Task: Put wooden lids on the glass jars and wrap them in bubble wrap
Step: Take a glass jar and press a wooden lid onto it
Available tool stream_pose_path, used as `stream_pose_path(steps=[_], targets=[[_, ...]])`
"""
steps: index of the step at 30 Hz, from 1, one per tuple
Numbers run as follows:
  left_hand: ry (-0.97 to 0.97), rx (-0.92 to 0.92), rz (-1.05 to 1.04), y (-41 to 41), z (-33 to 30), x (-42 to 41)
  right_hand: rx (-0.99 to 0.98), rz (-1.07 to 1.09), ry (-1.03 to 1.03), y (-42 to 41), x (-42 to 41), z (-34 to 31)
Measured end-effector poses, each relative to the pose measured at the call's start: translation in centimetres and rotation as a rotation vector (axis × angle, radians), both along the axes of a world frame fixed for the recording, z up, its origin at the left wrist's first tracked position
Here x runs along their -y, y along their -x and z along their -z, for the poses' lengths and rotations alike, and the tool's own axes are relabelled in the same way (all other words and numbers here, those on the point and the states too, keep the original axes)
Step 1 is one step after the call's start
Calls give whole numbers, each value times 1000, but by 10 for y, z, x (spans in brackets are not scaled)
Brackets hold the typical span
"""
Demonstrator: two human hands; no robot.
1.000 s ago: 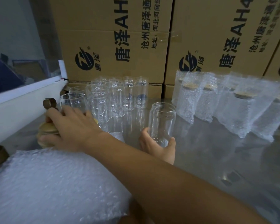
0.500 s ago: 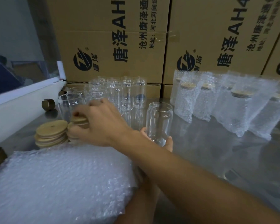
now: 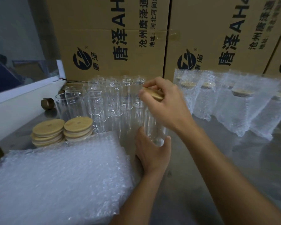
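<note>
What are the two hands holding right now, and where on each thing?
The right hand pinches a wooden lid by its rim, above the glass jar. The left hand grips that jar round its lower body, near the base.

jar mouth: hidden behind the right hand [image 3: 165, 104] and the wooden lid [image 3: 153, 93] it pinches
jar [image 3: 152, 127] base: covered by the left hand [image 3: 152, 151]
bubble wrap stack [image 3: 58, 179]: cut off at the left and bottom edges
wrapped jars [image 3: 234, 104]: glass blurred by wrap

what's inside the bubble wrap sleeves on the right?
Each bubble wrap sleeve holds an upright glass jar with a wooden lid showing through. Jar bodies are blurred by the wrap; contents cannot be seen.
</note>
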State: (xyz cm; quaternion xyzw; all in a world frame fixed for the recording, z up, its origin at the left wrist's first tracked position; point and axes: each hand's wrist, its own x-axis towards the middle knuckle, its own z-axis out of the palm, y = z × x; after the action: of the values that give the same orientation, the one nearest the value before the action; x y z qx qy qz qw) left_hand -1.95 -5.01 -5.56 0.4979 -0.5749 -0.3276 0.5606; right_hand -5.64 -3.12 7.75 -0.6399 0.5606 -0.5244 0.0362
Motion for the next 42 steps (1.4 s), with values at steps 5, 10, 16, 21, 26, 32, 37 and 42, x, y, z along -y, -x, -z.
stream_pose_path(steps=[5, 10, 16, 21, 26, 32, 37, 42], targets=[[-36, 8, -16, -2, -1, -2, -3, 85, -38, 17, 2, 4], [-67, 8, 0, -2, -1, -3, -65, 123, -138, 26, 6, 15], [-66, 9, 3, -3, -2, -4, -113, 138, -125, 27, 10, 20], [-58, 18, 6, -3, -3, -6, -154, 142, -71, 22, 15, 25], [-46, 16, 15, -4, -5, -7, -106, 146, -23, 19, 18, 31], [-48, 23, 7, -3, -6, -8, -131, 152, -69, 22, 21, 36], [-43, 32, 6, -3, -7, -8, -198, 195, -59, 19, 24, 38], [-46, 58, -15, -4, -6, -7, -330, 343, -89, 12, 25, 43]])
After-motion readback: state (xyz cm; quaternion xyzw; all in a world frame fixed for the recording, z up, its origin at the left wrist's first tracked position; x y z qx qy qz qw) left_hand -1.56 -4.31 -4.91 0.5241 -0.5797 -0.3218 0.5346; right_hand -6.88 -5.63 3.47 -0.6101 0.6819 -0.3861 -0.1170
